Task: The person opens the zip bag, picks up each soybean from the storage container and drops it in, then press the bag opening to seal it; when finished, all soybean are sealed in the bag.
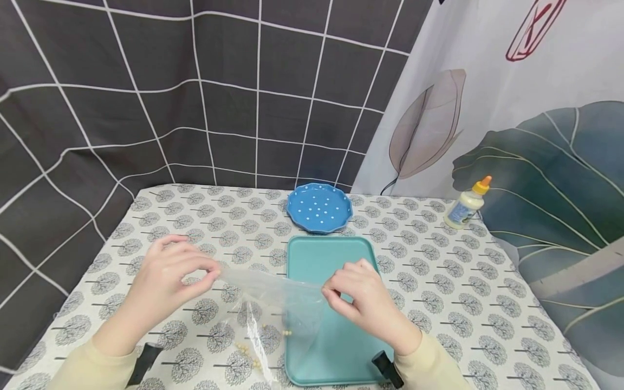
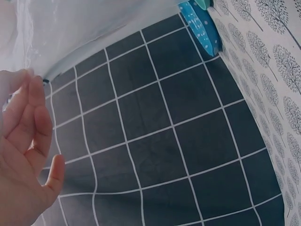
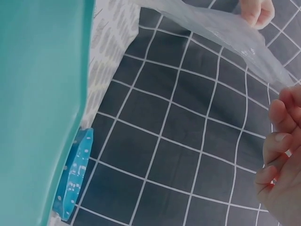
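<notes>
A clear plastic zip bag (image 1: 263, 319) is stretched between my two hands, with several small pale-yellow beads (image 1: 244, 349) low inside it. My left hand (image 1: 168, 276) pinches its upper left corner between thumb and forefinger. At the upper right corner, my right hand (image 1: 361, 298) pinches the same edge. Part of the bag overlaps the teal tray (image 1: 336, 260) in the head view. From the right wrist, the bag (image 3: 225, 33) looks taut along its top edge, and the fingers of my right hand (image 3: 282, 141) are curled near its end.
Beyond the tray lies a blue plate (image 1: 319, 208) with white dots and a wavy rim. A glue bottle (image 1: 465, 206) with an orange tip stands at the back right. The tree-patterned cloth (image 1: 424, 265) covers the table, and a dark gridded curtain (image 1: 224, 103) hangs behind.
</notes>
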The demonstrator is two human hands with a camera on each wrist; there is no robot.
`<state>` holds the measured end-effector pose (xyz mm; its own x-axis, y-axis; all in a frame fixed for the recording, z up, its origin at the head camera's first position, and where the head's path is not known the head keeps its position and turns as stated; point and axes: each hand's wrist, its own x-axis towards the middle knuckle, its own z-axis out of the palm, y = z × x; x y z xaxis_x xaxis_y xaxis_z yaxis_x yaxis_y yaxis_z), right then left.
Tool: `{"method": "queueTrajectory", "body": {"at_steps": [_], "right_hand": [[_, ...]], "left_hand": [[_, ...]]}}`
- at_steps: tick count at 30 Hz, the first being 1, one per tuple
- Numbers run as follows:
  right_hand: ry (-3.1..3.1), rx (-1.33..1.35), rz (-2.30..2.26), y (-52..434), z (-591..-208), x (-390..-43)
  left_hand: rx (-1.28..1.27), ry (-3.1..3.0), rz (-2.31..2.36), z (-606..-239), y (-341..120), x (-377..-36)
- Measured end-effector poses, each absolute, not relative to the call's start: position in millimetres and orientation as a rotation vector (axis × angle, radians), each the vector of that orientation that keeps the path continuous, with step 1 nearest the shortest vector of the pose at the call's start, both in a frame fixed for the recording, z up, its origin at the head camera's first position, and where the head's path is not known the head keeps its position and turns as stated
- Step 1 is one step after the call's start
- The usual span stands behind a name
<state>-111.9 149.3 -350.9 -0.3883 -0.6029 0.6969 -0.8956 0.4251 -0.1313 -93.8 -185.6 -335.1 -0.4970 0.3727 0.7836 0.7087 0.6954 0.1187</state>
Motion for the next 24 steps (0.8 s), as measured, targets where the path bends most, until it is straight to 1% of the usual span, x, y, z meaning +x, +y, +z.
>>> {"method": "queueTrajectory", "body": {"at_steps": [11,19,22,24], "right_hand": [[-2.099,1.271,0.696,142,-342,-113],[-2.042,1.295,0.803,133,-323,-104],[-2.011,1.323,0.880,129,-315,-99],[-1.991,1.350,0.936,127,-310,-97]], "left_hand": [[-0.736,-2.175,-0.615,-322,-200,-77],[-0.644,-2.093,-0.753,-311,-202,-48],[-0.634,-2.094,-0.891,-331,-220,-43],[-0.659,-2.076,-1.038,-365,-246,-45]]}}
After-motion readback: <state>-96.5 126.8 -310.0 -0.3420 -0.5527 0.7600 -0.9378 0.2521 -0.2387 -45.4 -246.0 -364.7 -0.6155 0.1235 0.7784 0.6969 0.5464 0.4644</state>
